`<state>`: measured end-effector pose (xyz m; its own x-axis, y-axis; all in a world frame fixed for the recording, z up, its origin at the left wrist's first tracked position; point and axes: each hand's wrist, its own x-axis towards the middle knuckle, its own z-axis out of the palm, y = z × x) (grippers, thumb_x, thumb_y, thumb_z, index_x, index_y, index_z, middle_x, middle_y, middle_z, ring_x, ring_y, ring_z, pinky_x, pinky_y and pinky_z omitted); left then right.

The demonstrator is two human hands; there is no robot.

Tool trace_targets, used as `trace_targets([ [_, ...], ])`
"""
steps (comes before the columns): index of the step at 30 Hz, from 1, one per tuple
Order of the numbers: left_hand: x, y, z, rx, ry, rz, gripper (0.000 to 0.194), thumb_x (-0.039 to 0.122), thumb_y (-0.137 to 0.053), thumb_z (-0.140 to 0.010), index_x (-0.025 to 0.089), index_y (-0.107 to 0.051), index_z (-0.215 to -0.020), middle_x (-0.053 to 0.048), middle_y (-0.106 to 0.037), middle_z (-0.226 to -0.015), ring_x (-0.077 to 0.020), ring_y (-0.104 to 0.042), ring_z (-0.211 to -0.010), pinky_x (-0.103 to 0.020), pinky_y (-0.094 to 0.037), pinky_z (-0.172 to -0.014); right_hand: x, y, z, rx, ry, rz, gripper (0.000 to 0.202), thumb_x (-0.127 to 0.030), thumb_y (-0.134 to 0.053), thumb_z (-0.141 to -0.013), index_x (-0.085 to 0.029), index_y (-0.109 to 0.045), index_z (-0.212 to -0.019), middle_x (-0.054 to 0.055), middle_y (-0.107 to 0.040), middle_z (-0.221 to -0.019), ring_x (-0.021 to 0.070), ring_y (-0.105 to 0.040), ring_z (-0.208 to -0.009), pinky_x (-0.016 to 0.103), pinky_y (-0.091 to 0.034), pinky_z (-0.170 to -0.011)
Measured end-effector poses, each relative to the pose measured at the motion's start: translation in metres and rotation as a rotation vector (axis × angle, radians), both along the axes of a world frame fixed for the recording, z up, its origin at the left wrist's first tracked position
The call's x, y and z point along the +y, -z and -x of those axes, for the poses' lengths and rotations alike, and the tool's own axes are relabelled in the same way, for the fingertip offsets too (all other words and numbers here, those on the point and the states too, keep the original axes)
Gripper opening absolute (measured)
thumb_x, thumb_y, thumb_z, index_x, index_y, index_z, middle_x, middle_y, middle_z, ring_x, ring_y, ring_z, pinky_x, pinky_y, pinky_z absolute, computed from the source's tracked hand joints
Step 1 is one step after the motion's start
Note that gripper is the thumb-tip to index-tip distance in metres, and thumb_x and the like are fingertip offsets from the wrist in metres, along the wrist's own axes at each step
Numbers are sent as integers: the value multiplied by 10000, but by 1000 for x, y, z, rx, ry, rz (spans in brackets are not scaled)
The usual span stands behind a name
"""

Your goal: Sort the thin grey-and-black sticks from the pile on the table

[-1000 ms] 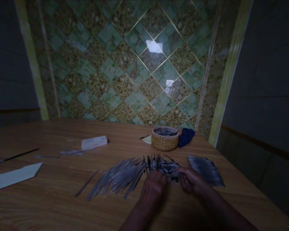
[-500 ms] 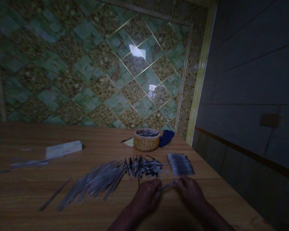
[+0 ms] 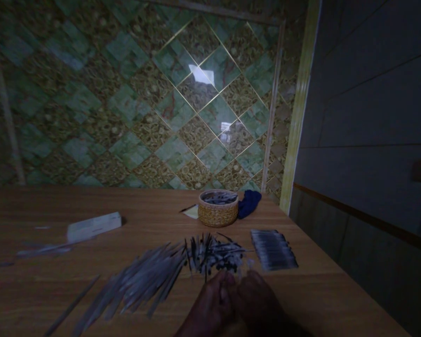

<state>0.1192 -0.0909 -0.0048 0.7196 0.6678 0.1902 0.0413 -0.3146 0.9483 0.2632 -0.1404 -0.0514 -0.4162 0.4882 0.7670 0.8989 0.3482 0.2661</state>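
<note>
My left hand (image 3: 213, 299) and my right hand (image 3: 254, 297) are pressed close together near the front of the wooden table, fingers curled. Whatever lies between their fingers is hidden and dark. Just beyond them is a loose heap of short dark-tipped sticks (image 3: 217, 255). A fanned pile of long, thin greyish strips (image 3: 140, 281) spreads to the left. On the right, slim wrapped-looking pieces form a neat side-by-side row (image 3: 274, 250).
A round woven basket (image 3: 218, 213) holding thin sticks stands at the back, with a dark blue cloth (image 3: 250, 203) beside it. A whitish long box (image 3: 94, 226) lies at the left. The table's right edge (image 3: 344, 276) runs diagonally.
My hands have come together, closing the gap where a thin pale strip was stretched between them; that strip no longer shows. The view has shifted slightly.
</note>
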Motion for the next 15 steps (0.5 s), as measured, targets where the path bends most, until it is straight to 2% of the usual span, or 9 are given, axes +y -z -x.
trace_targets([
  [3, 8, 1, 3, 46, 9, 110, 327, 372, -626, -690, 175, -520, -929, 72, -399, -599, -72, -351, -516, -195, -280, -487, 15, 3, -20, -12, -20, 180, 144, -171, -464, -846, -218, -577, -769, 5, -598, -648, 158, -513, -644, 335, -365, -810],
  [5, 17, 3, 8, 88, -7, 118, 505, 379, -683, -639, 180, -505, -1067, 77, -429, -576, -81, -375, -506, -197, -286, -478, 21, -4, -48, 10, 60, 346, 108, -170, -496, -816, -208, -581, -763, 17, -616, -722, 162, -532, -696, 308, -366, -753],
  [6, 23, 3, 11, 74, -65, 81, 536, 386, -695, -627, 171, -509, -1082, 64, -464, -591, -90, -403, -523, -199, -296, -482, 24, -11, -64, 32, 129, 390, 131, -140, -480, -814, -203, -589, -779, 24, -625, -755, 168, -541, -733, 305, -362, -751],
  [8, 35, 4, 20, 78, -200, -6, 447, 401, -660, -676, 145, -554, -1026, 38, -502, -607, -104, -449, -559, -208, -340, -523, 30, -25, -100, 55, 298, 492, 175, -140, -452, -832, -201, -611, -796, 44, -637, -817, 188, -550, -792, 303, -353, -726],
  [10, 46, 3, 30, 136, -274, -49, 403, 440, -614, -706, 135, -584, -968, 26, -514, -581, -118, -467, -538, -213, -347, -491, 36, -36, -132, 65, 452, 576, 212, -163, -428, -849, -193, -634, -807, 64, -640, -818, 193, -557, -787, 297, -350, -707],
  [12, 56, 0, 40, 182, -392, -117, 378, 468, -542, -744, 154, -598, -946, 6, -567, -593, -145, -514, -544, -226, -381, -492, 42, -41, -157, 69, 531, 629, 230, -195, -425, -854, -186, -651, -815, 87, -643, -848, 211, -562, -832, 304, -352, -724],
  [15, 67, -7, 55, 319, -483, -279, 329, 465, -487, -766, 203, -622, -910, -11, -668, -678, -209, -615, -679, -251, -455, -577, 49, -39, -177, 78, 571, 689, 235, -198, -428, -845, -188, -662, -833, 95, -642, -888, 224, -560, -882, 307, -353, -746],
])
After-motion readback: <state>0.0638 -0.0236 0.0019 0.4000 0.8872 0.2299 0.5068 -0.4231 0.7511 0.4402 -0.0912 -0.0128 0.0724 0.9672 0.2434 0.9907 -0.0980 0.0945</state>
